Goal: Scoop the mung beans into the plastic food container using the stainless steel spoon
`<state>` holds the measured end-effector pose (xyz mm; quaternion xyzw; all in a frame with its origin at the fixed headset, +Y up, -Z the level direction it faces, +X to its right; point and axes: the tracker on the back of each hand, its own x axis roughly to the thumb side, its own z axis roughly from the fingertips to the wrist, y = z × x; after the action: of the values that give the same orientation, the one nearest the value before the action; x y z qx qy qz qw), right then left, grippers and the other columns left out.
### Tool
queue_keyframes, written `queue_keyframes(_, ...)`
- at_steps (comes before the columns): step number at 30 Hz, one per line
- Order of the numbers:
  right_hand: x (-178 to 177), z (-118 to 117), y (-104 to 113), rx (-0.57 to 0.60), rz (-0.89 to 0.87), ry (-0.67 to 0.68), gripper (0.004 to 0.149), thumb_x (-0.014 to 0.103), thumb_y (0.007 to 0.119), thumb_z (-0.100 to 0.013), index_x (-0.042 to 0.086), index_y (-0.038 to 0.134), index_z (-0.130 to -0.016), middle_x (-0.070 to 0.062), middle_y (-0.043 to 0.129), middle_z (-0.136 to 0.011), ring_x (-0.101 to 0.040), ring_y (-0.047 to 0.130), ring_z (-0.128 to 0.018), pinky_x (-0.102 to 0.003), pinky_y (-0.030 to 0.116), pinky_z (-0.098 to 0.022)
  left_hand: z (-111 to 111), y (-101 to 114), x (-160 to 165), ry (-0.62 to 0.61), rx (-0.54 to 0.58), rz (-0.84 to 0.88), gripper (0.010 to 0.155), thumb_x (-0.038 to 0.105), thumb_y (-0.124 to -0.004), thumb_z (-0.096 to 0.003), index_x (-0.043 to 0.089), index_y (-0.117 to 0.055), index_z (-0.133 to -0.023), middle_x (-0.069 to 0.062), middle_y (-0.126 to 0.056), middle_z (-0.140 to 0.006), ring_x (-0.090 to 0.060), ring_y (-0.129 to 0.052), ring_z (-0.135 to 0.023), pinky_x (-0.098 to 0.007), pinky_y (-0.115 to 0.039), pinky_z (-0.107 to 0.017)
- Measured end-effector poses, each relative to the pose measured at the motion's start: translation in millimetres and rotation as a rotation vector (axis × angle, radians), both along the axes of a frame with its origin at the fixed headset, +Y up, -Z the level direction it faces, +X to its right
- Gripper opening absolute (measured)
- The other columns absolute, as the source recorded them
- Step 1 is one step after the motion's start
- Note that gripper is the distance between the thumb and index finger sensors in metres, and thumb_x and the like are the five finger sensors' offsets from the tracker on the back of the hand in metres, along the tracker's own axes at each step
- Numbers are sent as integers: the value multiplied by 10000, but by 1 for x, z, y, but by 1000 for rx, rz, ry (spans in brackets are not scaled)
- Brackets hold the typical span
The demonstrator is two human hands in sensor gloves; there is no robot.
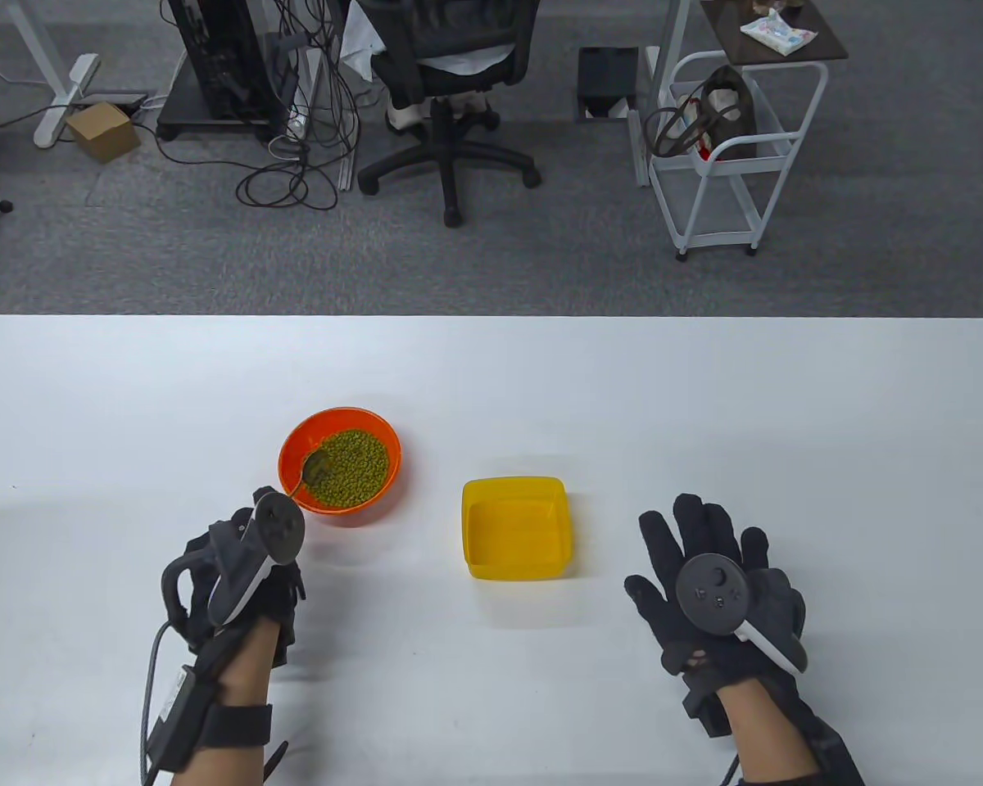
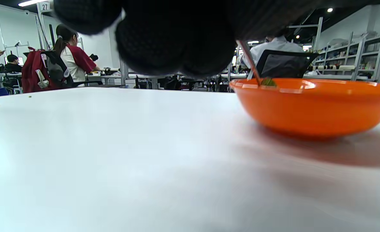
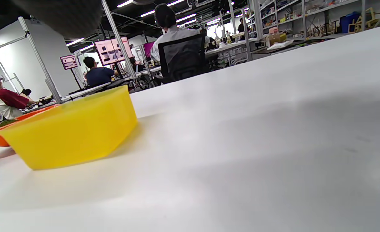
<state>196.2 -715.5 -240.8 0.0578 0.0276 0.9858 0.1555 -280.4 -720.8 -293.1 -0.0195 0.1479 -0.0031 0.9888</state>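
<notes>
Left hand [image 1: 242, 573] holds spoon [image 1: 315, 469] (bowl end in mung beans [image 1: 351, 467]).

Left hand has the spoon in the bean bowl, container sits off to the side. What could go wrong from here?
1. The yellow container stands apart from the orange bowl, so a loaded spoon must cross bare table; mung beans may drop on the way.
2. The right hand lies flat on the table, not touching the container; a knock from the spoon might shift it.
3. The left hand holds the spoon over the bowl's near rim; levering there could tip it.
</notes>
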Motion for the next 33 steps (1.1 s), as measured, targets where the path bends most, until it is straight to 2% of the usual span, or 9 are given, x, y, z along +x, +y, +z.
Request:
queue_keyframes(6, 1, 0, -2, -12, 1, -9, 735, 582, 666, -513, 347, 282, -1094, -2, 0, -1135, -339, 31, -1057, -648, -26, -668, -2, -12, 5, 0, -28, -54, 520, 360, -734, -460, 240, -672, -962, 7, -940, -709, -228, -950, -542, -513, -731, -538)
queue_keyframes(9, 1, -1, -3, -18, 1, -12, 736, 580, 667, -513, 348, 280, -1094, -2, -1, -1135, -338, 30, -1057, -648, -29, -669, -1, -8, 8, 16, 40, -97, 465, 351, -738, -439, 215, -754, -883, 28, -971, -662, -179, -989, -436, -468, -794, -455)
queue_keyframes(12, 0, -2, -5, -29, 6, -11, 735, 582, 666, -513, 349, 279, -1093, -1, -3, -1134, -337, 28, -1057, -648, -29, -668, 0, -3, 7, 34, 106, -71, 470, 349, -720, -437, 180, -739, -876, 39, -983, -642, -145, -1018, -346, -426, -835, -386)
queue_keyframes(15, 0, -2, -5, -24, 13, -12, 739, 582, 666, -513, 348, 272, -1093, -1, -4, -1134, -337, 25, -1056, -648, -30, -667, 0, -2, 6, 31, 144, -86, 480, 352, -721, -440, 182, -733, -888, 46, -994, -630, -133, -1025, -291, -409, -849, -360)
queue_keyframes(19, 0, -2, -5, -15, 15, -14, 738, 584, 665, -513, 352, 272, -1093, -1, -6, -1133, -336, 25, -1057, -648, -30, -666, 0, -4, 8, 2, 189, -146, 552, 342, -723, -446, 240, -633, -981, 52, -1009, -619, -133, -1028, -270, -402, -858, -356)
queue_keyframes(23, 0, -2, -5, -13, 12, -18, 740, 583, 666, -513, 351, 268, -1093, 1, -7, -1133, -336, 24, -1056, -649, -32, -666, 0, -5, 11, -9, 180, -163, 540, 344, -730, -446, 322, -651, -980, 52, -1018, -628, -142, -1036, -293, -411, -854, -380)
queue_keyframes(30, -2, -2, -6, -17, 22, -8, 739, 585, 664, -513, 351, 270, -1093, -3, -6, -1133, -338, 26, -1056, -650, -29, -665, -2, -11, 17, -28, 148, -158, 491, 368, -701, -454, 327, -718, -942, 65, -1010, -586, -138, -1022, -288, -416, -850, -384)
queue_keyframes(32, -2, -2, -6, -17, 22, -5, 741, 586, 664, -513, 350, 266, -1093, -3, -7, -1133, -339, 27, -1056, -650, -28, -664, -3, -10, 19, -34, 144, -112, 480, 389, -688, -456, 323, -728, -929, 93, -1006, -539, -120, -1013, -259, -401, -858, -376)
queue_keyframes(33, -2, -2, -6, -17, 22, -4, 741, 586, 663, -513, 349, 268, -1094, -4, -7, -1133, -340, 27, -1055, -650, -28, -664, -3, -10, 17, -30, 145, -20, 476, 391, -686, -457, 316, -732, -924, 97, -1001, -530, -118, -1009, -249, -400, -858, -373)
